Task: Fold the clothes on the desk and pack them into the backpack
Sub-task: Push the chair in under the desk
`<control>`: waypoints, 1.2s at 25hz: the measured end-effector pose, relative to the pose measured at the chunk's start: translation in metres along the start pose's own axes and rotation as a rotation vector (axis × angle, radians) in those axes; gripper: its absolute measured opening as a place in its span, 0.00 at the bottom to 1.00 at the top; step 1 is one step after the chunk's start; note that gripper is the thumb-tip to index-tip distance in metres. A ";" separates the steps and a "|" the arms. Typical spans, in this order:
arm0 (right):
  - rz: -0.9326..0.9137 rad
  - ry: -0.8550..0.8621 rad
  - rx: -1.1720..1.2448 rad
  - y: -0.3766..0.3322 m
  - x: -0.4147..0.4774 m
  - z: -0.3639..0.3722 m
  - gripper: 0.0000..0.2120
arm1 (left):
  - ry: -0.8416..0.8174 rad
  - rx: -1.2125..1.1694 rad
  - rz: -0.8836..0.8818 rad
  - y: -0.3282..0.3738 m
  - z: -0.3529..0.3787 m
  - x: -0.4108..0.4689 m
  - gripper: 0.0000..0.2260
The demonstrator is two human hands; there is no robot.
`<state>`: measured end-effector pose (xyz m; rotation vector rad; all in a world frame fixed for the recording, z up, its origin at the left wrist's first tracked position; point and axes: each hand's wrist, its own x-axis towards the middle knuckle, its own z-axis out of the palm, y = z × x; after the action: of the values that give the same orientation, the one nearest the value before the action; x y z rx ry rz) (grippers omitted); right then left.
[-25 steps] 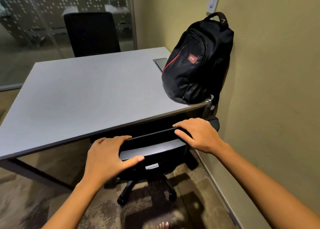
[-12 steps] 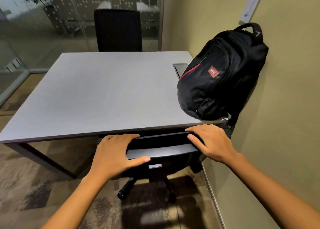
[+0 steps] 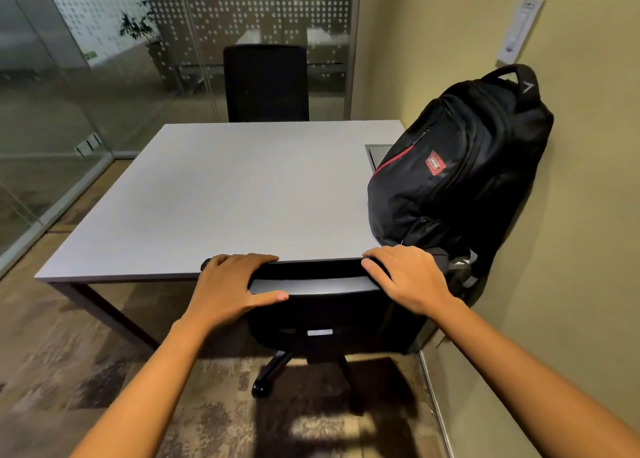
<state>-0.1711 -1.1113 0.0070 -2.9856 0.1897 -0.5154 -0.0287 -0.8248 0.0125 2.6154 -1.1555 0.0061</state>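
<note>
Both hands' grip on chair [image 3: 322, 305], backpack [image 3: 457, 167] right

Dim, warm overhead light casts hard chair [image 3: 322, 305] shadows on the carpet [image 3: 86, 371]; wide-angle edges bend and blur.

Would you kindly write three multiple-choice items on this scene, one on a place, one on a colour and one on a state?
1. Where does the backpack stand?
A. on the desk's right side against the wall
B. on the floor
C. on the far chair

2. What colour is the backpack's slanted trim line?
A. blue
B. red
C. yellow

3. What are the two hands doing?
A. folding a shirt
B. unzipping the backpack
C. gripping the top of the near chair's backrest

Answers:
1 A, it rests on the desk and leans on the wall.
2 B, a red line crosses its front.
3 C, the left hand and right hand both clasp the near chair.
</note>
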 end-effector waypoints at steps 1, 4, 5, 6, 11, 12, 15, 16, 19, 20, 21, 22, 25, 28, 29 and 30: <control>0.006 0.002 -0.004 0.000 0.003 0.000 0.26 | -0.004 -0.002 0.000 -0.001 -0.002 0.003 0.37; 0.016 -0.007 -0.014 -0.003 0.010 0.003 0.27 | -0.018 -0.014 0.000 -0.008 -0.005 0.009 0.37; 0.017 -0.013 -0.018 -0.005 0.011 0.004 0.27 | -0.020 -0.012 -0.001 -0.012 -0.005 0.011 0.37; 0.019 -0.017 -0.018 -0.006 0.013 0.005 0.27 | -0.024 -0.007 -0.001 -0.015 -0.005 0.012 0.37; 0.041 -0.020 -0.027 -0.013 0.022 0.009 0.28 | -0.041 0.014 -0.017 -0.031 -0.008 0.024 0.39; 0.042 -0.020 -0.024 -0.015 0.024 0.010 0.28 | -0.035 0.015 -0.025 -0.034 -0.008 0.025 0.40; 0.050 -0.025 -0.019 -0.017 0.025 0.011 0.28 | -0.025 0.020 -0.036 -0.036 -0.007 0.025 0.40; 0.056 -0.019 -0.012 -0.017 0.023 0.011 0.28 | -0.021 0.028 -0.031 -0.036 -0.006 0.024 0.40; 0.088 0.066 -0.014 -0.016 0.014 0.014 0.26 | 0.006 0.044 -0.034 -0.037 -0.001 0.021 0.40; 0.100 0.091 -0.028 -0.015 0.012 0.016 0.25 | 0.013 0.049 -0.040 -0.037 0.000 0.021 0.40; 0.113 0.095 -0.036 -0.016 0.013 0.016 0.24 | 0.013 0.055 -0.054 -0.037 0.000 0.021 0.40; 0.110 0.095 -0.033 -0.015 0.015 0.016 0.24 | 0.005 0.065 -0.061 -0.037 -0.001 0.021 0.41; 0.106 0.107 -0.057 -0.016 0.015 0.020 0.24 | -0.048 0.112 -0.096 -0.035 -0.004 0.021 0.44; 0.125 0.168 -0.131 -0.019 0.012 0.022 0.21 | -0.123 0.090 -0.162 -0.030 -0.010 0.020 0.48; 0.144 0.150 -0.149 -0.022 0.011 0.020 0.20 | -0.146 0.085 -0.201 -0.025 -0.011 0.022 0.49; 0.137 0.134 -0.152 -0.021 0.011 0.023 0.20 | -0.159 0.089 -0.251 -0.021 -0.011 0.025 0.48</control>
<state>-0.1513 -1.0904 -0.0083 -3.0542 0.4616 -0.7148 0.0050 -0.8271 0.0208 2.8662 -0.8837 -0.2098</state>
